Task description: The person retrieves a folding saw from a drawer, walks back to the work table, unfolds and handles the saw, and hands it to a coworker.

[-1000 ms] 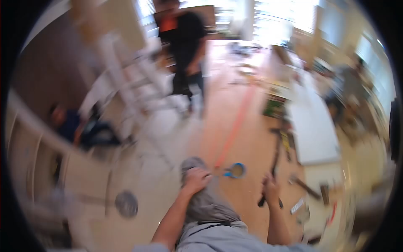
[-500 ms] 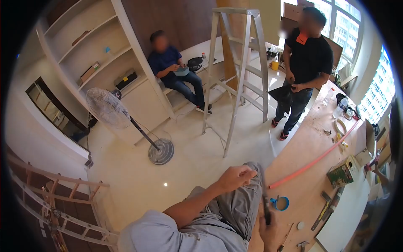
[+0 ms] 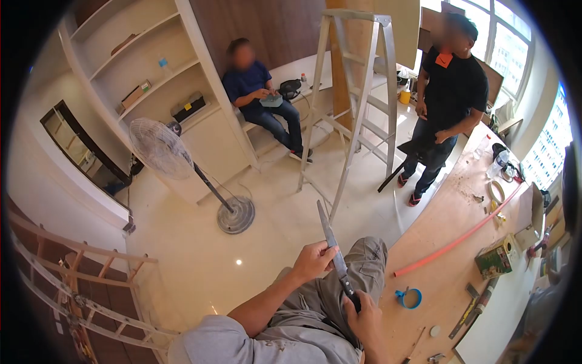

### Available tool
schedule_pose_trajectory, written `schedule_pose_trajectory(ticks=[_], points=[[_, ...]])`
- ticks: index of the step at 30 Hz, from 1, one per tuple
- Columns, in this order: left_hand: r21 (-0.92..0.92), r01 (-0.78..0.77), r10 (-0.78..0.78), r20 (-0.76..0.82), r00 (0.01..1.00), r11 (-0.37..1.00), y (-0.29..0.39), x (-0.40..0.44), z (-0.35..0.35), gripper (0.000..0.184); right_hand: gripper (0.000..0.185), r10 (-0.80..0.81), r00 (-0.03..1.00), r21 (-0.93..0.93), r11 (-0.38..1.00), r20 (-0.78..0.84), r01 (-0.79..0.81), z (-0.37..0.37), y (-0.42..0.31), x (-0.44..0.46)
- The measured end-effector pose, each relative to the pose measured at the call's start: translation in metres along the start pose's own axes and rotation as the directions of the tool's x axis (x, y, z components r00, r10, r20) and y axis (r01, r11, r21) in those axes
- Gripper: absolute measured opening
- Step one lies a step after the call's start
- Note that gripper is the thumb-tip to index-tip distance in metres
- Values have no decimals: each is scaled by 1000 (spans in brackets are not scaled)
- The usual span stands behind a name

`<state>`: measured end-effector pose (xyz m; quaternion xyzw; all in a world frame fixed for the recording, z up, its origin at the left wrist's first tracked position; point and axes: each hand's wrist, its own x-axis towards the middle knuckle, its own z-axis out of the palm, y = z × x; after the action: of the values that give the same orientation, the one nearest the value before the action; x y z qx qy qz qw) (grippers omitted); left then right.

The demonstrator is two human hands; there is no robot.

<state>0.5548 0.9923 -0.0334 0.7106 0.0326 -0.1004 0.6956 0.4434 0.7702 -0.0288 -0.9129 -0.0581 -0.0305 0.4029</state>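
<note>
My right hand (image 3: 365, 321) is wrapped round the black riveted handle of a long-bladed knife (image 3: 341, 265). Its narrow grey blade points up and away from me, over my lap. Partway along the blade, the fingers of my left hand (image 3: 313, 262) are closed against it in a pinch. Under both hands lie my legs in grey-brown trousers (image 3: 364, 261). To the right of my right hand a blue mug (image 3: 401, 297) with a pale brown drink stands on the wooden worktop (image 3: 436, 267).
A red-pink tube (image 3: 448, 242), a green tin (image 3: 494, 258) and a try square (image 3: 464, 312) lie on the worktop. Ahead stand a stepladder (image 3: 364, 91) and a floor fan (image 3: 233, 212). One person (image 3: 251, 91) sits; another person (image 3: 454, 85) stands near the windows.
My right hand has brought the knife left and up from beside the worktop to above my lap. My left hand has moved left and now touches the blade. The view has shifted slightly.
</note>
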Motion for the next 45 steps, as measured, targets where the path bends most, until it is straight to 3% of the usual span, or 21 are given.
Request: schedule_pose_trajectory(ticks=[5, 8, 10, 11, 13, 14, 22, 27, 29, 31, 32, 33, 34, 35, 36, 37, 39, 40, 41, 43, 45], points=[[-5, -64, 63, -93, 994, 998, 8, -4, -4, 27, 41, 13, 1000, -6, 1000, 23, -13, 8, -7, 11], [51, -37, 44, -150, 988, 998, 0, 0, -12, 27, 38, 32, 999, 35, 999, 22, -33, 5, -14, 10], [71, 32, -18, -192, 981, 997, -1, 1, -15, 33, 36, -55, 996, 110, 993, 65, 48, 1, -15, 10], [76, 25, -10, -191, 982, 997, 0, 2, -16, 33, 36, 35, 999, 92, 995, 17, -37, -2, -14, 8], [76, -12, 25, -180, 983, 997, 5, 4, -12, 34, 37, -73, 995, 91, 994, 71, 66, -3, -11, 5], [65, -50, 61, -182, 981, 997, 5, 4, -8, 35, 37, -19, 999, 81, 997, 32, 16, 1, -6, -1], [78, -30, 42, -151, 988, 996, 6, 15, 6, 36, 39, -127, 986, 61, 991, 104, 121, 4, 9, -2], [245, -31, 76, -177, 981, 969, -25, 37, -4, 37, 37, -249, 966, 60, 968, 71, 245, -13, -1, -1], [169, 42, -20, -130, 991, 985, -34, 37, -3, 36, 41, -190, 979, 12, 982, 75, 189, -2, 10, -3], [-43, 99, -104, -160, 981, 994, -14, 30, 13, 27, 42, -421, 897, -93, 907, -138, 411, 7, 19, -3], [-104, 142, -151, -85, 985, 984, -12, 26, 11, 21, 42, -383, 913, -71, 924, -142, 376, 5, 16, -2], [-91, 162, -169, -75, 983, 983, -7, 24, 11, 21, 40, -466, 854, -145, 884, -232, 444, -4, 12, 4], [-56, 302, -303, -10, 953, 952, 0, 22, 11, 16, 37, -549, 776, -229, 836, -312, 499, -12, 9, 11], [-11, 436, -435, 48, 899, 900, 2, 20, 12, 16, 37, -528, 787, -220, 849, -318, 481, -18, 7, 17], [6, 457, -457, 52, 888, 890, 0, 16, 17, 16, 37, -557, 745, -252, 830, -366, 497, -22, 4, 21], [-22, 348, -344, 96, 934, 937, -3, 10, 24, 15, 36, -587, 696, -288, 810, -413, 512, -22, 2, 20], [-54, 238, -228, 147, 962, 970, -8, 0, 34, 17, 34, -541, 740, -249, 841, -400, 480, -23, 0, 14], [196, -263, 214, 243, 946, 944, -14, -5, 38, 15, 34, -553, 717, -251, 833, -424, 494, -24, 0, 12], [345, -702, 562, 426, 709, 624, -22, -5, 42, 20, 35, -569, 691, -259, 821, -446, 509, -26, 1, 11], [199, -763, 584, 535, 610, 615, -45, 7, 33, 30, 35, -563, 708, -257, 826, -427, 502, -30, 0, 3], [117, -878, 682, 584, 439, 465, -47, 8, 62, 26, 35, -546, 741, -327, 835, -392, 443, -45, 3, -11]])
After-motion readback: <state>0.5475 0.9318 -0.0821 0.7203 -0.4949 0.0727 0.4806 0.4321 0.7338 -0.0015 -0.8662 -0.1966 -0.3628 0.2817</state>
